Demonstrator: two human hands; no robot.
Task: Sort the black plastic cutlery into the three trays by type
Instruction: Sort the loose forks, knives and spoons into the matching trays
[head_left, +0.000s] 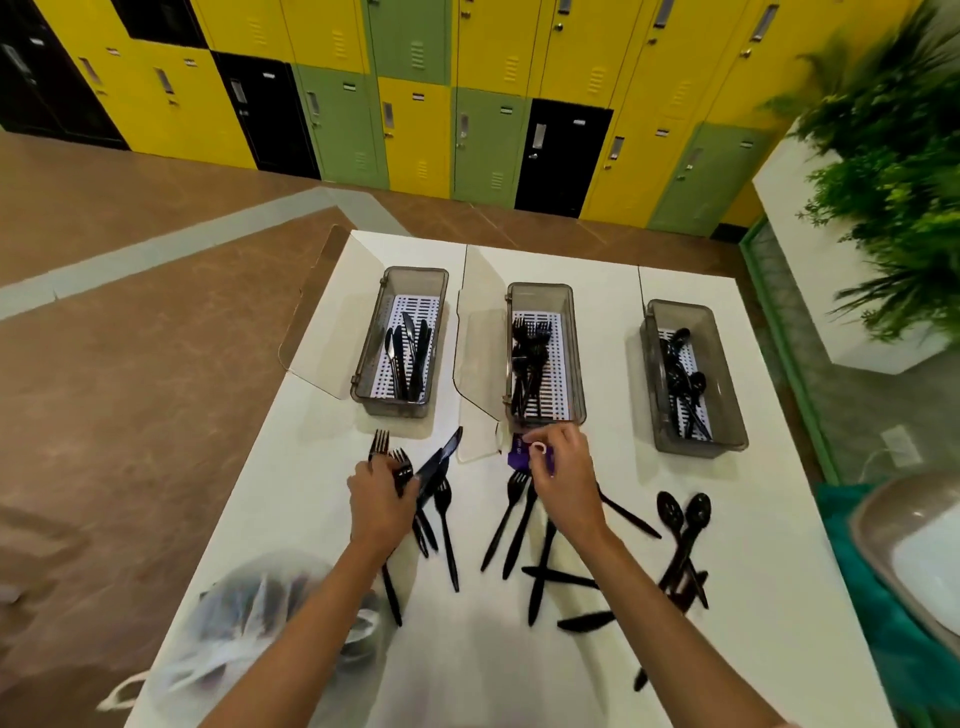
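Three smoky plastic trays stand in a row on the white table (291, 519). The left tray (363, 364) holds knives, the middle tray (577, 364) forks, the right tray (727, 395) spoons. Loose black forks, knives and spoons lie scattered in front of them. My left hand (376, 506) is closed around a bunch of forks and a knife (439, 460). My right hand (563, 480) hovers just before the middle tray, over a small purple packet (519, 451), pinching a small white ring-like thing. Two spoons (683, 514) lie to the right.
A clear plastic bag (249, 634) of more cutlery sits at the table's near left corner. Open tray lids (322, 306) stick out left of the trays. A grey basin (914, 551) on teal cloth stands at right, a planter behind it.
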